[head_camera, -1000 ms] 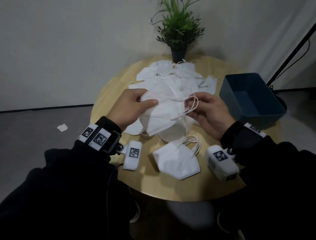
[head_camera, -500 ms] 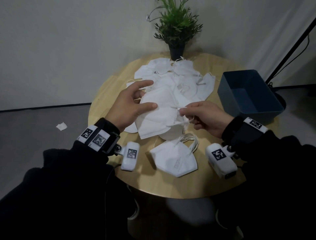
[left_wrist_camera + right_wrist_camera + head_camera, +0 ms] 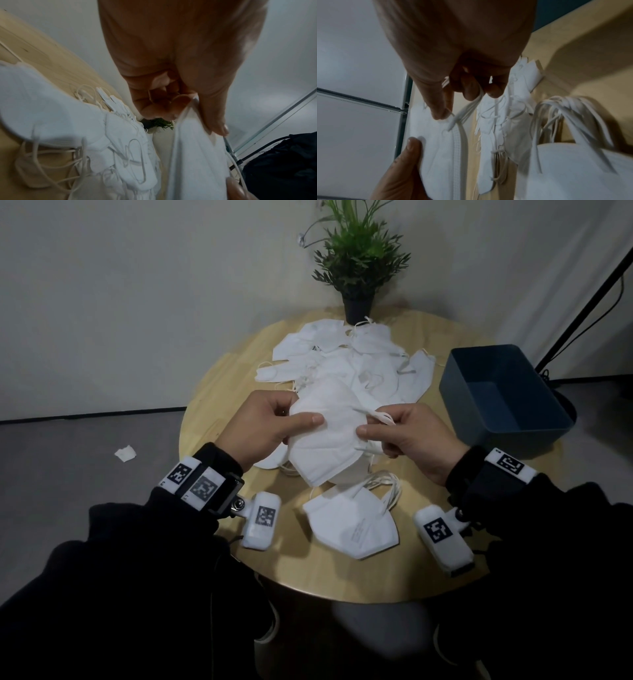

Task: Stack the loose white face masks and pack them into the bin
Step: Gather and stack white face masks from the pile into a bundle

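Both hands hold one folded white mask (image 3: 325,440) above the round wooden table (image 3: 342,580). My left hand (image 3: 274,426) pinches its left edge (image 3: 193,148) between thumb and fingers. My right hand (image 3: 404,433) grips the right edge and the ear loops (image 3: 467,111). A small stack of folded masks (image 3: 352,525) lies on the table just below the held one. A loose pile of masks (image 3: 349,361) covers the middle and far side of the table. The dark blue bin (image 3: 503,402) stands at the right, with nothing visible inside it.
A potted green plant (image 3: 359,268) stands at the table's far edge behind the pile. A dark stand pole (image 3: 582,313) leans by the wall at the right. A scrap of white paper (image 3: 125,453) lies on the grey floor at the left.
The held mask has been turned a little and squared up between both hands. My left thumb now lies over its face, and my right hand has regripped the ear loops.
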Tool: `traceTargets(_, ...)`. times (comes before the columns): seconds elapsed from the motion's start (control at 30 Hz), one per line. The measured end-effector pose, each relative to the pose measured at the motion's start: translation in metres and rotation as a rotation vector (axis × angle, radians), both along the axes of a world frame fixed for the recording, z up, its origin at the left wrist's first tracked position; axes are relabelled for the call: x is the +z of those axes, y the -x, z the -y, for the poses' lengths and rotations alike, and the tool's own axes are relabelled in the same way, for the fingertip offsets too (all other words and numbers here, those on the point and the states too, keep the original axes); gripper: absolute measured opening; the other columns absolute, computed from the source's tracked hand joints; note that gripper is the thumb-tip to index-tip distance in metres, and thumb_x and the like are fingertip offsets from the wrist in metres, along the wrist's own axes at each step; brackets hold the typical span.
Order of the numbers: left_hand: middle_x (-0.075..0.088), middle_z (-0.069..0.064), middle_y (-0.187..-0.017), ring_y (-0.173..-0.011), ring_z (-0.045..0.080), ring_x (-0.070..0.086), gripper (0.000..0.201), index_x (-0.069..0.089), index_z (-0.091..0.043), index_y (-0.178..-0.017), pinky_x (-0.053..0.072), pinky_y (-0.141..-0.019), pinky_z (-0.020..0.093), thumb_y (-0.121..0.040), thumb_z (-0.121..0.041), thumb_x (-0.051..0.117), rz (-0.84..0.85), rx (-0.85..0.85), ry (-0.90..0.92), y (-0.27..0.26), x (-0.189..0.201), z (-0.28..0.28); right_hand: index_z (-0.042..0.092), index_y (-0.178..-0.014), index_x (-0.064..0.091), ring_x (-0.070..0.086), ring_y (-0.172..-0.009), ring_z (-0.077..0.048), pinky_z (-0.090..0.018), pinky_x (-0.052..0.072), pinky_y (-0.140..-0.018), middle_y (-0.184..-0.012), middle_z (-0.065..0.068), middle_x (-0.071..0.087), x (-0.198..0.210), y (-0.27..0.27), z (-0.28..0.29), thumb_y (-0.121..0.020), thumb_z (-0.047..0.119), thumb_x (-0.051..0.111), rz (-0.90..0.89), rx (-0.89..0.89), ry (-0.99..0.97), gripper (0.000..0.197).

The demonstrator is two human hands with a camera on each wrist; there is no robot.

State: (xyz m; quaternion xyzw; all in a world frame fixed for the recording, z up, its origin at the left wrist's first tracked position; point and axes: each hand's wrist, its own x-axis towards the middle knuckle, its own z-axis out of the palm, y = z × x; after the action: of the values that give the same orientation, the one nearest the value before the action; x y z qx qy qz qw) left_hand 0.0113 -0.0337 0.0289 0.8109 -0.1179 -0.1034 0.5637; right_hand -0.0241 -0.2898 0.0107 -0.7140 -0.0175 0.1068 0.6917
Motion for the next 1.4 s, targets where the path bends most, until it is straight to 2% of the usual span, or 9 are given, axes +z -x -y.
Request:
traceTargets(0.23,0.073,0.008,-0.090,-0.083,0.021,0.069,0.030,0.078,-0.009,-0.087,0.057,-0.079,0.040,-0.092,-0.038,0.073,-0.107,-0.017,0.176,0.005,0.007,-0.001,0.002,-0.071,0.066,0.053,-0.049,-0.002,-0.014,0.041,-0.053,-0.054,0.011,0.057,0.004,0.003,0.000,-0.084,-0.005,0.079,0.103,-0.072,-0.026,0.019)
traceTargets(0.37,0.076,0.011,-0.113,-0.104,0.027,0.071,0.062,0.077,-0.012,-0.108,0.057,-0.091,0.042,-0.097,-0.065,0.046,-0.357,0.026,0.365,0.000,0.008,-0.004,0.003,-0.086,0.078,0.070,-0.067,-0.005,-0.014,0.051,-0.065,-0.069,0.005,0.075,0.013,0.008,0.000,-0.079,-0.009,0.080,0.243,-0.053,-0.081,0.015)
traceTargets(0.5,0.070,0.030,-0.120,-0.105,0.043,0.066,0.039,0.069,-0.012,-0.124,0.052,-0.086,0.044,-0.100,-0.042,0.061,-0.626,-0.139,0.262,0.009,-0.013,0.002,0.006,-0.091,0.081,0.070,-0.072,-0.007,-0.017,0.051,-0.068,-0.075,0.002,0.078,0.011,0.010,0.001,-0.077,-0.005,0.084,0.314,0.005,-0.016,0.018)
traceTargets(0.63,0.076,0.019,-0.098,-0.068,0.022,0.072,0.033,0.061,-0.001,-0.134,0.058,-0.057,0.027,-0.102,-0.009,0.053,-0.747,-0.430,0.114,0.010,-0.026,0.003,0.006,-0.094,0.080,0.072,-0.075,-0.005,-0.017,0.054,-0.071,-0.078,0.001,0.080,0.009,0.013,0.005,-0.077,-0.011,0.081,0.320,0.099,0.002,0.025)
traceTargets(0.77,0.070,0.030,-0.122,-0.101,0.036,0.064,0.030,0.076,-0.008,-0.123,0.058,-0.078,0.037,-0.094,-0.017,0.074,-0.565,-0.335,0.051,-0.005,-0.024,-0.009,0.012,-0.094,0.081,0.071,-0.093,-0.011,-0.023,0.053,-0.084,-0.100,-0.009,0.077,0.003,0.010,0.017,-0.077,-0.012,0.080,0.304,0.115,0.213,0.030)
traceTargets(0.93,0.076,-0.016,-0.109,-0.097,0.003,0.069,0.018,0.077,-0.027,-0.115,0.051,-0.085,0.027,-0.099,-0.021,0.070,0.125,-0.239,-0.392,-0.001,0.000,-0.018,0.034,-0.122,0.066,0.061,-0.126,-0.013,-0.032,0.053,-0.100,-0.130,0.005,0.066,-0.007,0.005,0.020,-0.091,-0.010,0.054,0.074,-0.033,0.198,0.055)
traceTargets(1.1,0.074,-0.019,-0.108,-0.093,0.007,0.065,0.020,0.077,-0.028,-0.117,0.047,-0.079,0.020,-0.099,-0.026,0.072,0.374,-0.412,-0.502,0.014,0.004,-0.008,0.044,-0.139,0.058,0.045,-0.137,0.005,-0.018,0.037,-0.107,-0.146,0.021,0.054,0.000,0.012,0.005,-0.085,0.049,0.078,0.113,0.151,0.247,0.058)
traceTargets(1.2,0.074,-0.020,-0.106,-0.094,0.011,0.066,0.018,0.076,-0.032,-0.116,0.049,-0.078,0.021,-0.098,-0.029,0.071,0.350,-0.395,-0.437,0.017,0.006,-0.005,0.029,-0.129,0.070,0.061,-0.120,0.005,-0.007,0.043,-0.093,-0.131,0.013,0.069,-0.004,0.013,-0.005,-0.081,0.038,0.085,0.055,0.336,0.338,0.051)
traceTargets(1.4,0.070,-0.032,-0.089,-0.084,-0.003,0.063,0.012,0.074,-0.035,-0.104,0.042,-0.072,0.011,-0.097,-0.026,0.073,0.177,-0.322,-0.519,0.013,0.002,-0.023,-0.003,-0.081,0.063,0.063,-0.067,-0.024,-0.032,0.055,-0.062,-0.073,-0.016,0.065,-0.005,0.010,0.000,-0.096,0.018,0.072,-0.186,0.170,0.082,0.027)
